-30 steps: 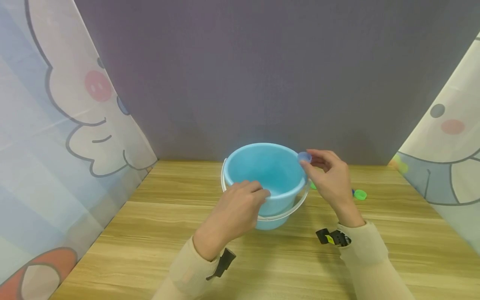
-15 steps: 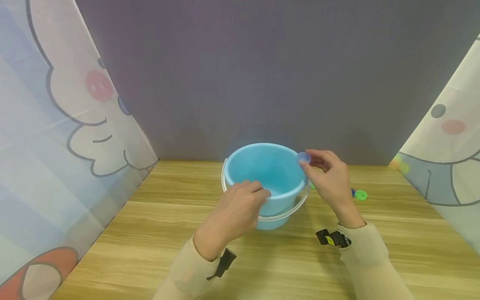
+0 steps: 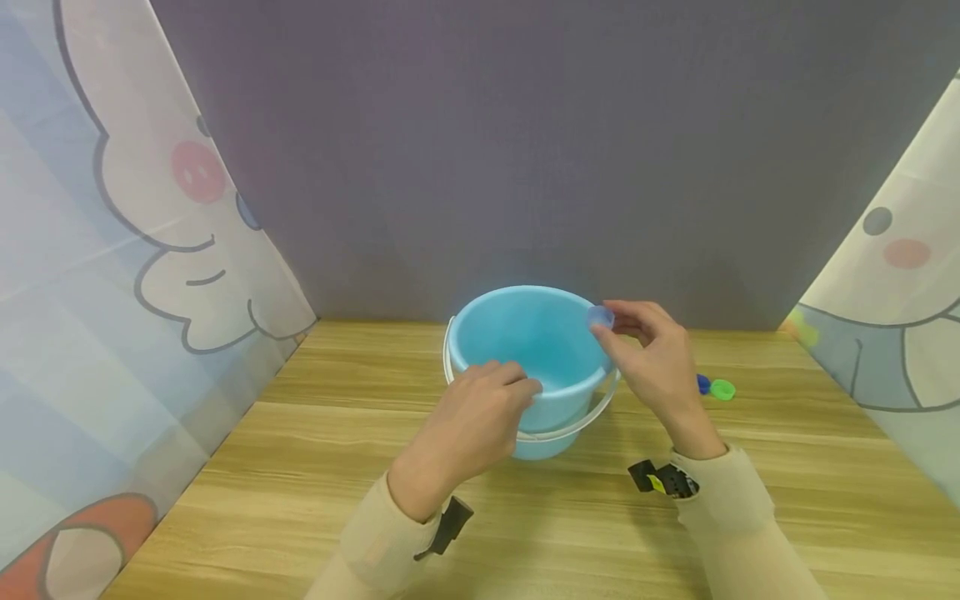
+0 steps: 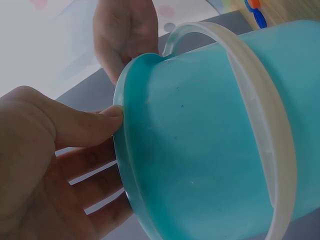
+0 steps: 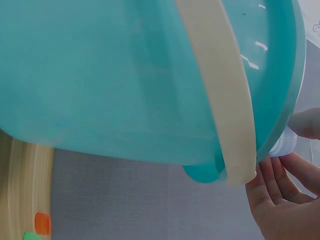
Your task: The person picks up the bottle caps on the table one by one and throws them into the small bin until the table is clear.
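Observation:
A light blue bucket [image 3: 558,414] with a white handle [image 3: 562,432] stands upright on the wooden table. My left hand [image 3: 480,417] grips its near rim, thumb outside and fingers inside, as the left wrist view shows on the bucket wall [image 4: 190,135]. At the right side of the rim, my right hand [image 3: 656,358] pinches a pale translucent bottle cap [image 3: 600,317] between thumb and fingers. In the right wrist view the ridged cap [image 5: 285,142] is partly hidden behind the rim.
On the table [image 3: 337,467], right of the bucket, lie a green cap [image 3: 722,390] and a blue cap [image 3: 702,383]. An orange cap [image 5: 43,223] shows in the right wrist view. A grey panel [image 3: 525,167] stands behind, with printed cloths [image 3: 90,333] at the sides.
My right hand has shifted slightly left with the pale cap, bringing it over the bucket's rim. The left hand and the bucket stay in place.

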Demonstrator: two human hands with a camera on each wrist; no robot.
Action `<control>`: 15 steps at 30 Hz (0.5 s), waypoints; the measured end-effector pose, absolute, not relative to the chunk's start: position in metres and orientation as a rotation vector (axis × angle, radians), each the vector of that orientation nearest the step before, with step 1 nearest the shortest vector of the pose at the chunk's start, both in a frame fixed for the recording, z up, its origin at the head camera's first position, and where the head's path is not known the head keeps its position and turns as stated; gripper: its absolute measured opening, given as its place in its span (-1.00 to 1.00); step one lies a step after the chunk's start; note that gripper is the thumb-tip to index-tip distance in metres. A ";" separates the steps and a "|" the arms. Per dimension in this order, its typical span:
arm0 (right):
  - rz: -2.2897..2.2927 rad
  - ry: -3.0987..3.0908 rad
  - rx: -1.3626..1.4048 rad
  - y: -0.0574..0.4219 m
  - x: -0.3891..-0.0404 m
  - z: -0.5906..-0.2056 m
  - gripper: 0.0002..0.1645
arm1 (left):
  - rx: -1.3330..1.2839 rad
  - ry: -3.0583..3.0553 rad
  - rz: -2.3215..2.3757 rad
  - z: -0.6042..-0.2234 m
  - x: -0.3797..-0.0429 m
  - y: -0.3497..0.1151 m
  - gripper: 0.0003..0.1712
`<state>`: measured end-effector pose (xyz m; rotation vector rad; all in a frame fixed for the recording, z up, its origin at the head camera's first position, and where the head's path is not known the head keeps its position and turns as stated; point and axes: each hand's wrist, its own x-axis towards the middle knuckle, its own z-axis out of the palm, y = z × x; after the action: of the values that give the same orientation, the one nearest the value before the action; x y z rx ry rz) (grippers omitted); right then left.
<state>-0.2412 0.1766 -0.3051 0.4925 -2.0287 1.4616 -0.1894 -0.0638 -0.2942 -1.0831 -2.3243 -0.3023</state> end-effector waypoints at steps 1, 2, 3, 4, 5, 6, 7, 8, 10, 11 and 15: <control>1.460 -2.027 0.494 0.176 -0.241 -0.305 -0.62 | -1.083 -2.323 -0.302 -0.294 -0.189 -0.064 -0.78; 1.458 -2.025 0.496 0.175 -0.241 -0.305 -0.62 | -1.083 -2.322 -0.302 -0.294 -0.190 -0.064 -0.79; 1.456 -2.022 0.498 0.175 -0.241 -0.305 -0.62 | -1.083 -2.321 -0.301 -0.294 -0.190 -0.064 -0.79; 1.457 -2.019 0.500 0.174 -0.241 -0.305 -0.62 | -1.083 -2.320 -0.300 -0.294 -0.189 -0.064 -0.80; 1.459 -2.016 0.503 0.174 -0.241 -0.305 -0.62 | -1.082 -2.319 -0.299 -0.294 -0.189 -0.064 -0.80; 1.458 -2.014 0.506 0.173 -0.241 -0.305 -0.63 | -1.082 -2.319 -0.297 -0.294 -0.190 -0.064 -0.81; 1.459 -2.013 0.507 0.173 -0.241 -0.305 -0.63 | -1.082 -2.319 -0.296 -0.294 -0.190 -0.064 -0.81; 1.458 -2.013 0.509 0.172 -0.241 -0.305 -0.63 | -1.082 -2.320 -0.295 -0.294 -0.190 -0.064 -0.81; 1.463 -2.013 0.513 0.171 -0.242 -0.305 -0.64 | -1.082 -2.323 -0.295 -0.294 -0.190 -0.064 -0.81; 1.464 -2.013 0.516 0.171 -0.242 -0.305 -0.64 | -1.083 -2.325 -0.295 -0.294 -0.190 -0.064 -0.81; 1.470 -2.017 0.524 0.170 -0.241 -0.306 -0.63 | -1.089 -2.336 -0.297 -0.294 -0.190 -0.064 -0.81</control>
<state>-0.2409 0.1703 -0.3058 0.5242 -2.0171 1.4696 -0.1899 -0.0644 -0.2936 -1.0893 -2.3360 -0.2967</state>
